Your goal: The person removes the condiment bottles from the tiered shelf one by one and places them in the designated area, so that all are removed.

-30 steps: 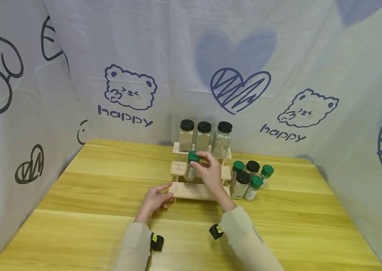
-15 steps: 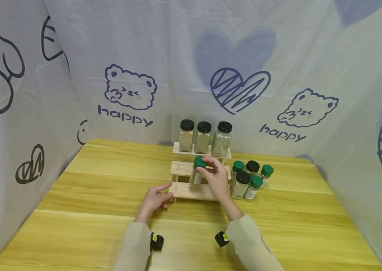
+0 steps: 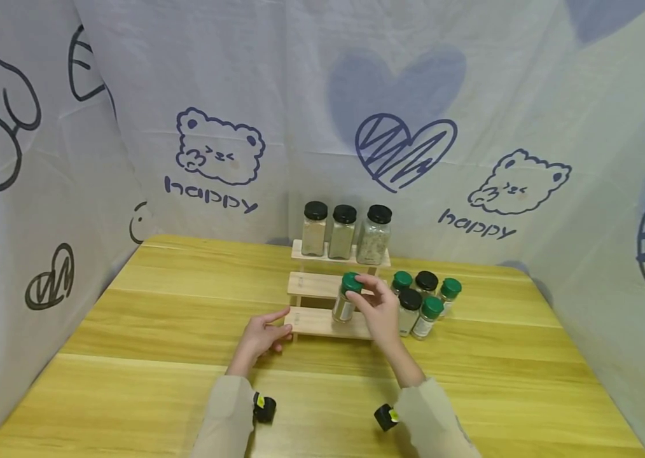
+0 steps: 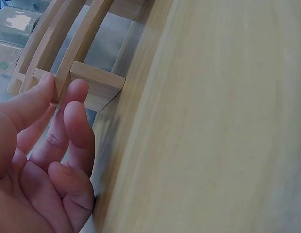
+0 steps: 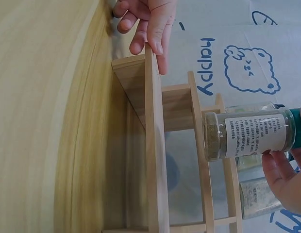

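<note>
While the left hand (image 3: 261, 337) rests on the tabletop (image 3: 156, 331) with its fingers loosely extended, fingertips touching the left end of the wooden rack (image 3: 311, 321), the right hand (image 3: 381, 308) has its grip closed round the green cap (image 3: 351, 282) of a small spice jar (image 3: 345, 299). It holds the jar upright just over the rack's lowest step, towards the right; from the wrist view the base looks clear of the wood, though only barely.

The jar is clear and rigid, probably glass, filled with a greenish-brown ground powder and wrapped in a printed paper label (image 5: 255, 136). It should be fairly light, but hard-sided and smooth, so it could slip or crack if dropped. The ribbed screw cap offers the surest hold, which is where the fingers (image 3: 369, 284) pinch it; the body below the label is slicker.

The rack is pale unfinished wood, three stepped flat slats joined by thin uprights, stiff but light enough to shift when nudged. On its top step stand three taller square jars (image 3: 345, 232) with black lids. Beside the rack's right end, on the tabletop, clusters a group of jars (image 3: 422, 302) with green and black caps. The tabletop is smooth yellow wood-grain laminate.
</note>
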